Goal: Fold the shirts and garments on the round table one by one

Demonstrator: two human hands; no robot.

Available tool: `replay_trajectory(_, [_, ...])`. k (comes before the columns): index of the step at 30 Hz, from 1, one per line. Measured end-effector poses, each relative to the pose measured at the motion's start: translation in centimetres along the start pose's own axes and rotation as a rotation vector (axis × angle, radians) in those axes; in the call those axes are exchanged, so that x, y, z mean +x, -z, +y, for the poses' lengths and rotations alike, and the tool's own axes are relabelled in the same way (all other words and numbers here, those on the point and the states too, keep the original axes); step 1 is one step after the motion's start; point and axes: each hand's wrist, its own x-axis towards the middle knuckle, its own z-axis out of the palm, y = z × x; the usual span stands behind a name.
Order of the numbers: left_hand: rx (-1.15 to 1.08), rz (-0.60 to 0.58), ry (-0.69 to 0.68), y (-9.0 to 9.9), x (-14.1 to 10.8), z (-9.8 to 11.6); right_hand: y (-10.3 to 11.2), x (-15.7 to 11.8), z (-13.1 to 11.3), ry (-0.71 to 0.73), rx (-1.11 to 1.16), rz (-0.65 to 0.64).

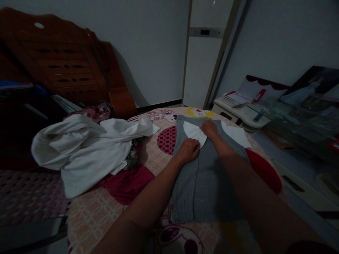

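A grey knitted garment [185,192] with a ribbed hem and white fabric parts lies spread over the round table. Across the neck opening shows a white panel [191,129]. My left hand [188,150] is closed in a pinch at the lower edge of that panel, with a bit of white cloth at its fingertips. Higher and to the right, my right hand [209,129] is closed on the garment near the neckline; its fingertips are partly hidden. A white piece like a sleeve [235,134] sticks out on the garment's right side.
White clothing [87,151] is heaped at the table's left, over a dark red cloth [131,185]. A patterned tablecloth [92,215] covers the table. A wooden chair [60,60] stands back left, a tall white cabinet-like unit [202,67] behind, and a glass-topped stand [278,109] at right.
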Motion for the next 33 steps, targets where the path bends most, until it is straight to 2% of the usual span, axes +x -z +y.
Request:
replay_trajectory(5, [-0.003, 0.053, 0.04, -0.2, 0.1, -0.1, 0.3, -0.9, 0.0, 0.064, -0.052, -0.003])
replay_trajectory(7, [0.008, 0.057, 0.043, -0.2, 0.2, -0.1, 0.1, -1.1, 0.1, 0.103, -0.071, 0.047])
replay_trajectory(9, [0.021, 0.036, 0.02, -0.1, 0.2, 0.0, -0.2, -1.1, -0.1, 0.181, -0.066, 0.123])
replay_trajectory(11, [0.032, 0.015, -0.004, -0.1, 0.2, 0.1, -0.7, -0.8, -0.5, 0.319, 0.005, 0.153])
replay_trajectory(15, [0.004, 0.029, -0.007, 0.0, 0.1, 0.1, -2.6, -0.2, -1.3, 0.636, 0.184, -0.011])
replay_trajectory(17, [-0.084, 0.053, 0.004, 0.1, 0.1, -0.3, -3.7, -0.2, -1.6, 0.686, 0.178, -0.053])
replay_trajectory(18, [-0.137, 0.092, 0.014, 0.1, 0.2, -0.6, -4.2, -0.3, -1.7, 0.685, 0.153, -0.05])
replay_trajectory(20, [-0.206, 0.243, 0.061, 0.0, 0.4, -1.5, -5.0, -0.7, -1.9, 0.652, 0.088, -0.006])
replay_trajectory(22, [-0.189, 0.392, 0.135, -0.1, 0.5, -2.7, -5.3, -1.0, -2.2, 0.618, 0.035, 0.054])
replay_trajectory(23, [-0.153, 0.406, 0.177, -0.2, 0.5, -3.4, -5.4, -1.2, -2.4, 0.612, 0.017, 0.077])
replay_trajectory(24, [-0.106, 0.37, 0.223, -0.3, 0.4, -3.9, -5.5, -1.3, -2.5, 0.608, 0.0, 0.085])
replay_trajectory(27, [0.07, 0.13, 0.375, -0.3, 0.0, -5.1, -5.7, -1.2, -2.8, 0.622, -0.031, 0.028])
replay_trajectory(29, [0.173, 0.016, 0.445, 0.0, -0.5, -5.3, -5.8, -1.0, -2.6, 0.624, -0.03, -0.006])
replay_trajectory(33, [0.254, -0.06, 0.451, 0.7, -1.0, -4.9, -5.8, -1.2, -1.9, 0.647, 0.0, 0.021])
